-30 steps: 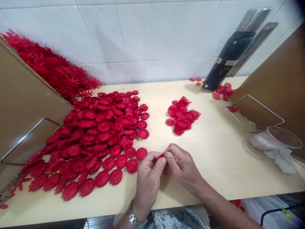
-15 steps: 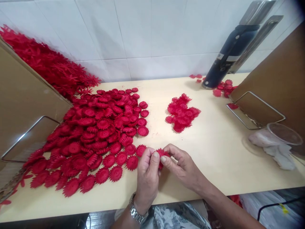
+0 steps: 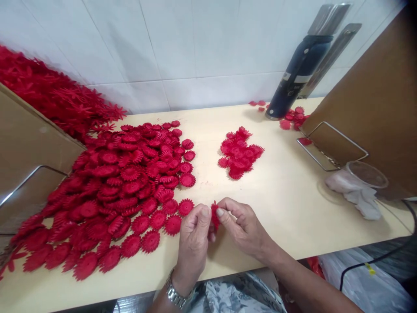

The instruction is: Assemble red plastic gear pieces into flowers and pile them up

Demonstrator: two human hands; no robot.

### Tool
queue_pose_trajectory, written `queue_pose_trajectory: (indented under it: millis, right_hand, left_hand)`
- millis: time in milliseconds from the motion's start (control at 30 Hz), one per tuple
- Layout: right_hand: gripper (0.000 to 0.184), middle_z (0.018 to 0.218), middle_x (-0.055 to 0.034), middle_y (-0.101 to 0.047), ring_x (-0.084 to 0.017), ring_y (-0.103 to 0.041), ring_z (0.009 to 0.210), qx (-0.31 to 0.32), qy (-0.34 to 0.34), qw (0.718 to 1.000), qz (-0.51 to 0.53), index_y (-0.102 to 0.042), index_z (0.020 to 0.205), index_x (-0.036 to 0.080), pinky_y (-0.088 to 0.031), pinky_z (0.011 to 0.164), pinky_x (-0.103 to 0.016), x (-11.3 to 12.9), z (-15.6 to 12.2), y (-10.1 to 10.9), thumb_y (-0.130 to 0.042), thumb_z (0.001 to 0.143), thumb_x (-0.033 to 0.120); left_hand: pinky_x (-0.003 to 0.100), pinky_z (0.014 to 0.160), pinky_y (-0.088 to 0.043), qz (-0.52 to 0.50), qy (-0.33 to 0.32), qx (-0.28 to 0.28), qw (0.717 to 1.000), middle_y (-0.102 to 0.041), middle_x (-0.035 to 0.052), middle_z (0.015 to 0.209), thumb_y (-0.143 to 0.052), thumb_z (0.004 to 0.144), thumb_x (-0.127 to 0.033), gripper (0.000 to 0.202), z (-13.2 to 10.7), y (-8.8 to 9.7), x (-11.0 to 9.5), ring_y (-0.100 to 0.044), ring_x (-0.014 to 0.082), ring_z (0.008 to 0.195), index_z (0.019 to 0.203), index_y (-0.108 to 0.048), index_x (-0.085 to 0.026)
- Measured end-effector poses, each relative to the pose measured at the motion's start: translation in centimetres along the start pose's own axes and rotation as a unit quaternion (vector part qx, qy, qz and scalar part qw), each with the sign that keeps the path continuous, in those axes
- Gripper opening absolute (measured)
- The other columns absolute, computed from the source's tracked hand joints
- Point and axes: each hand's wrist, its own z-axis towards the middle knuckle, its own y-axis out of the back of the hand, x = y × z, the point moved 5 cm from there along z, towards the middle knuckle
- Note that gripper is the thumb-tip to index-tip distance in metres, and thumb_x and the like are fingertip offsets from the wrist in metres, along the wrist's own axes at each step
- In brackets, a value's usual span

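Between my two hands a small red flower piece with a toothed edge (image 3: 215, 214) is held up, turned nearly edge-on. My right hand (image 3: 243, 226) pinches it between thumb and forefinger. On its other side, my left hand (image 3: 194, 230) is closed, thumb pressed to forefinger, with its lower fingers curled behind the piece. The exact contact of the left fingertips is partly hidden. Just left of my hands spreads a big heap of round red flower pieces (image 3: 130, 174). Beyond them lies a smaller cluster of thin red flower pieces (image 3: 240, 153).
Cardboard boxes stand at left (image 3: 32, 130) and right (image 3: 365, 113), each with a wire frame by it. Loose red petal shapes (image 3: 61, 95) are piled behind the left box. A dark bottle (image 3: 295, 78) stands near the tiled wall. A clear plastic cup (image 3: 368, 174) lies by a crumpled tissue (image 3: 363, 202).
The flower piece has turned from facing up to nearly edge-on. My left thumb and forefinger have shifted slightly away from its middle. The view has swung a little to the right.
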Motion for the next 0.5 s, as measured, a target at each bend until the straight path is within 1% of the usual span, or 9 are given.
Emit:
queue_pose_trajectory:
  millis: [100, 167, 200, 267, 333, 400, 500]
  right_hand:
    - [0.027, 0.053, 0.0022, -0.051, -0.009, -0.049, 0.048, -0.051, 0.05, 0.991, -0.115, -0.041, 0.065, 0.019, -0.04, 0.05, -0.022, 0.2, -0.1, 0.7, -0.035, 0.09, 0.026]
    - [0.025, 0.055, 0.0019, -0.049, -0.009, -0.047, 0.05, -0.072, 0.077, 0.98, -0.166, -0.042, 0.066, 0.019, -0.039, 0.05, -0.022, 0.4, -0.1, 0.9, -0.035, 0.09, 0.023]
    - [0.022, 0.058, 0.001, -0.051, -0.01, -0.048, 0.052, -0.076, 0.086, 0.977, -0.181, -0.045, 0.07, 0.019, -0.039, 0.051, -0.022, 0.4, -0.1, 0.9, -0.035, 0.09, 0.021]
    - [0.014, 0.069, -0.0011, -0.056, -0.01, -0.052, 0.057, -0.076, 0.091, 0.975, -0.188, -0.05, 0.086, 0.018, -0.042, 0.054, -0.022, 0.5, -0.2, 1.0, -0.036, 0.089, 0.019]
    - [0.014, 0.076, -0.0022, -0.059, -0.011, -0.055, 0.061, -0.069, 0.094, 0.979, -0.169, -0.048, 0.099, 0.018, -0.044, 0.056, -0.022, 0.6, -0.2, 1.0, -0.038, 0.089, 0.02]
    - [0.013, 0.077, -0.0017, -0.059, -0.01, -0.057, 0.06, -0.067, 0.103, 0.982, -0.147, -0.047, 0.099, 0.019, -0.046, 0.057, -0.022, 0.7, -0.3, 1.0, -0.04, 0.089, 0.021]
    - [0.01, 0.083, -0.0034, -0.058, -0.012, -0.057, 0.069, -0.091, 0.132, 0.978, -0.134, -0.05, 0.095, 0.018, -0.048, 0.065, -0.025, 1.1, -0.4, 1.3, -0.046, 0.086, 0.023]
  left_hand:
    - [0.019, 0.047, -0.031, 0.019, -0.012, 0.044, 0.999, -0.043, -0.0054, 0.056, -0.055, 0.08, -0.039, 0.027, 0.0, -0.2, -0.1, -0.041, 0.0069, 0.05, 0.067, -0.045, -0.018]
    - [0.019, 0.048, -0.032, 0.013, -0.015, 0.052, 0.998, -0.045, -0.0056, 0.057, -0.059, 0.078, -0.033, 0.022, 0.1, -0.2, -0.1, -0.042, 0.0065, 0.051, 0.068, -0.047, -0.018]
    - [0.019, 0.049, -0.033, 0.0, -0.016, 0.052, 0.999, -0.046, -0.0056, 0.057, -0.059, 0.079, -0.031, 0.021, 0.1, -0.1, -0.1, -0.043, 0.0067, 0.052, 0.069, -0.047, -0.018]
    - [0.02, 0.052, -0.035, -0.039, -0.02, 0.056, 0.997, -0.047, -0.0054, 0.057, -0.057, 0.08, -0.029, 0.019, 0.1, -0.2, -0.1, -0.045, 0.0073, 0.053, 0.069, -0.047, -0.018]
    - [0.02, 0.056, -0.037, -0.061, -0.032, 0.06, 0.996, -0.049, -0.0048, 0.059, -0.056, 0.081, -0.027, 0.017, 0.0, -0.2, -0.3, -0.046, 0.0079, 0.056, 0.069, -0.048, -0.018]
    - [0.02, 0.057, -0.038, -0.05, -0.053, 0.052, 0.996, -0.05, -0.0045, 0.061, -0.055, 0.081, -0.025, 0.016, 0.0, -0.2, -0.7, -0.047, 0.008, 0.058, 0.068, -0.049, -0.018]
    - [0.02, 0.056, -0.037, -0.008, -0.081, 0.025, 0.996, -0.05, -0.0048, 0.06, -0.054, 0.081, -0.022, 0.017, 0.1, -0.2, -1.1, -0.046, 0.0078, 0.057, 0.066, -0.049, -0.018]
